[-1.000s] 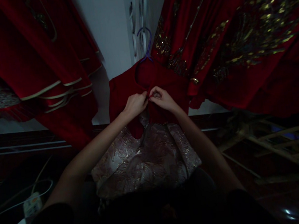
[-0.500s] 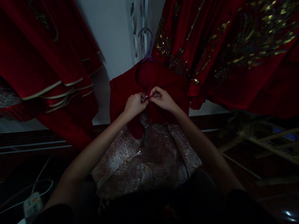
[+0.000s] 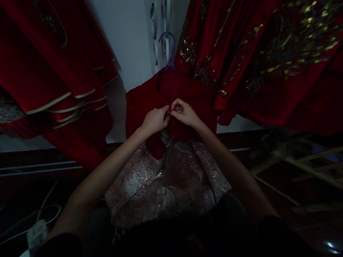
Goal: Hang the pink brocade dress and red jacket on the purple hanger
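Observation:
A red garment (image 3: 138, 105) hangs in front of me on a purple hanger (image 3: 169, 63), its round neckline facing me. Just below the neckline, my left hand (image 3: 155, 120) pinches the front edge of the garment. Fingertip to fingertip with it, my right hand (image 3: 184, 112) is closed in a pinch on the other side of the front opening. Any small fastener between the fingers is too dark to make out. Below both hands, pale brocade fabric with shiny gold threads (image 3: 178, 182) spreads over my lap.
Red gowns hang at the left (image 3: 43, 69) and, with gold sequins, at the right (image 3: 310, 30). A white power strip (image 3: 37, 234) with cables lies at lower left. A wooden frame (image 3: 319, 172) stands at lower right. Behind the hanger is a pale wall (image 3: 123, 29).
My fingertips have shifted slightly at the front opening, the left fingers drawing closer over the edge. The neckline has moved a little to the right.

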Demonstrator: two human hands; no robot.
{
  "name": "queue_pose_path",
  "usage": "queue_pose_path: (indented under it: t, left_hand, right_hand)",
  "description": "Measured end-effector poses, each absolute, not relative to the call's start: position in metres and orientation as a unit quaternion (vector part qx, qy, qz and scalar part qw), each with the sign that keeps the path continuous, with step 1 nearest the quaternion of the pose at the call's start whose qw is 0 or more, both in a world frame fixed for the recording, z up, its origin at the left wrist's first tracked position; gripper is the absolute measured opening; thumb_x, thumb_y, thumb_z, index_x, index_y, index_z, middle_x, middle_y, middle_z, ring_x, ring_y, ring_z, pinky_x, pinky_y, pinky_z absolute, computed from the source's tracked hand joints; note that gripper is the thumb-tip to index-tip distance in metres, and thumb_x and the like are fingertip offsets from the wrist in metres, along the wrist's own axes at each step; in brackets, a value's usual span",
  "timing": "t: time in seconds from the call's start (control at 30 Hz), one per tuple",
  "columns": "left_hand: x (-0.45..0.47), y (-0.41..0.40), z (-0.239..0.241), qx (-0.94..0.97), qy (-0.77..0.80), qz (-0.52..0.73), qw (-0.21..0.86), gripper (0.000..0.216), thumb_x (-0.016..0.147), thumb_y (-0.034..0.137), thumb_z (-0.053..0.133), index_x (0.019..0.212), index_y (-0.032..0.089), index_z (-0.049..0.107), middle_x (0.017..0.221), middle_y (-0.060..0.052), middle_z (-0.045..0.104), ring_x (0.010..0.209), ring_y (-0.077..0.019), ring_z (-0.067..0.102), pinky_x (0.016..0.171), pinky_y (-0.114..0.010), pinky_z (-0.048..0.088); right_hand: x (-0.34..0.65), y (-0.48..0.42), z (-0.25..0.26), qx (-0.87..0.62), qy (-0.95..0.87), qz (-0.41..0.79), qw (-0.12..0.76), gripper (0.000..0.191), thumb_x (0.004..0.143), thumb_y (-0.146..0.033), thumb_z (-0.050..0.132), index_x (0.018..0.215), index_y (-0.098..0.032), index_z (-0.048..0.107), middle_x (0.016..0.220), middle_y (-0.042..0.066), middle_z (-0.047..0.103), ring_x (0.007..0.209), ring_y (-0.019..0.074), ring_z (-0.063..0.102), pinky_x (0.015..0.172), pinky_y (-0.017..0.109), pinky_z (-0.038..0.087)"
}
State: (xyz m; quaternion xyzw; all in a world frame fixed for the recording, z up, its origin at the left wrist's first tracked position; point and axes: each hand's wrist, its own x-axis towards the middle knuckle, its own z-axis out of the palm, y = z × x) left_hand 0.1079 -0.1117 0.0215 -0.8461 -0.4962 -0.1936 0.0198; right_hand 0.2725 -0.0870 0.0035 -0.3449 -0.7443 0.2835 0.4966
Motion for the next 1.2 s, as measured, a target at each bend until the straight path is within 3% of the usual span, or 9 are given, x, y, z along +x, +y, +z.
queue_pose_path:
  t: [0.17, 0.33, 0.47, 0.57, 0.67, 0.73, 0.83, 1.0, 1.2]
  left_hand:
    - [0.107, -0.108, 0.018, -0.855, -0.463, -0.229, 0.038, 0.023, 0.086, 0.031, 0.048, 0.102, 0.017, 0.059, 0.085, -0.008, 0.066, 0.078, -0.0226, 0.064, 0.069, -0.031, 0.046]
    - [0.110, -0.105, 0.004, -0.821, -0.441, -0.363, 0.029, 0.015, 0.086, 0.028, 0.051, 0.085, 0.015, 0.060, 0.094, -0.010, 0.060, 0.083, -0.0192, 0.059, 0.074, -0.030, 0.046]
    - [0.109, -0.105, -0.003, -0.766, -0.440, -0.468, 0.012, 0.025, 0.084, 0.026, 0.054, 0.061, 0.017, 0.048, 0.081, -0.005, 0.058, 0.072, -0.0145, 0.056, 0.067, -0.027, 0.042]
    - [0.105, -0.103, -0.004, -0.758, -0.432, -0.488, -0.004, 0.033, 0.080, 0.027, 0.061, 0.056, 0.018, 0.040, 0.068, -0.001, 0.055, 0.065, -0.0125, 0.053, 0.061, -0.025, 0.039]
    - [0.103, -0.099, -0.003, -0.741, -0.443, -0.504, -0.020, 0.026, 0.078, 0.027, 0.064, 0.062, 0.019, 0.045, 0.064, 0.002, 0.055, 0.061, -0.0114, 0.054, 0.060, -0.024, 0.039]
    - [0.103, -0.097, -0.002, -0.729, -0.446, -0.518, -0.043, 0.016, 0.077, 0.024, 0.065, 0.076, 0.019, 0.050, 0.071, 0.002, 0.060, 0.065, -0.0113, 0.057, 0.062, -0.023, 0.042]
    - [0.105, -0.094, -0.001, -0.739, -0.431, -0.513, -0.071, 0.020, 0.077, 0.019, 0.064, 0.093, 0.019, 0.052, 0.084, -0.001, 0.065, 0.073, -0.0121, 0.062, 0.066, -0.023, 0.045]
    - [0.109, -0.096, -0.002, -0.781, -0.417, -0.464, -0.027, 0.017, 0.081, 0.014, 0.056, 0.098, 0.019, 0.055, 0.093, -0.004, 0.066, 0.084, -0.0154, 0.063, 0.076, -0.027, 0.047]
    - [0.108, -0.101, -0.001, -0.797, -0.426, -0.428, 0.005, 0.018, 0.086, 0.019, 0.050, 0.103, 0.019, 0.058, 0.099, -0.006, 0.064, 0.088, -0.0179, 0.061, 0.081, -0.030, 0.047]
  right_hand:
    - [0.271, -0.089, 0.007, -0.340, -0.748, 0.288, 0.492, 0.015, 0.067, -0.025, 0.057, 0.077, -0.020, 0.046, 0.076, -0.003, 0.051, 0.066, 0.0111, 0.050, 0.062, 0.025, 0.041]
    - [0.272, -0.089, 0.004, -0.341, -0.740, 0.285, 0.505, 0.014, 0.067, -0.025, 0.057, 0.077, -0.020, 0.048, 0.077, -0.002, 0.053, 0.068, 0.0115, 0.051, 0.064, 0.025, 0.042]
    - [0.272, -0.086, -0.002, -0.347, -0.728, 0.285, 0.517, 0.014, 0.067, -0.026, 0.057, 0.076, -0.020, 0.049, 0.076, -0.002, 0.053, 0.066, 0.0111, 0.051, 0.063, 0.025, 0.042]
    - [0.271, -0.083, -0.005, -0.349, -0.721, 0.289, 0.524, 0.015, 0.067, -0.027, 0.058, 0.075, -0.020, 0.049, 0.076, -0.002, 0.053, 0.066, 0.0111, 0.051, 0.063, 0.025, 0.042]
    - [0.271, -0.082, -0.005, -0.352, -0.720, 0.289, 0.524, 0.014, 0.066, -0.026, 0.057, 0.075, -0.020, 0.049, 0.075, -0.002, 0.053, 0.066, 0.0111, 0.051, 0.063, 0.025, 0.041]
    - [0.270, -0.082, -0.005, -0.353, -0.720, 0.286, 0.524, 0.012, 0.066, -0.025, 0.057, 0.075, -0.020, 0.050, 0.075, -0.003, 0.054, 0.066, 0.0109, 0.051, 0.063, 0.024, 0.041]
    - [0.271, -0.083, -0.005, -0.353, -0.719, 0.287, 0.525, 0.012, 0.066, -0.025, 0.057, 0.075, -0.020, 0.050, 0.075, -0.002, 0.054, 0.066, 0.0110, 0.051, 0.064, 0.025, 0.042]
    - [0.269, -0.084, -0.006, -0.343, -0.709, 0.323, 0.524, 0.018, 0.066, -0.026, 0.059, 0.080, -0.020, 0.050, 0.081, -0.001, 0.054, 0.070, 0.0115, 0.052, 0.066, 0.025, 0.044]
    - [0.268, -0.084, -0.009, -0.340, -0.703, 0.335, 0.527, 0.021, 0.066, -0.027, 0.059, 0.084, -0.021, 0.049, 0.085, 0.000, 0.055, 0.073, 0.0120, 0.053, 0.068, 0.026, 0.046]
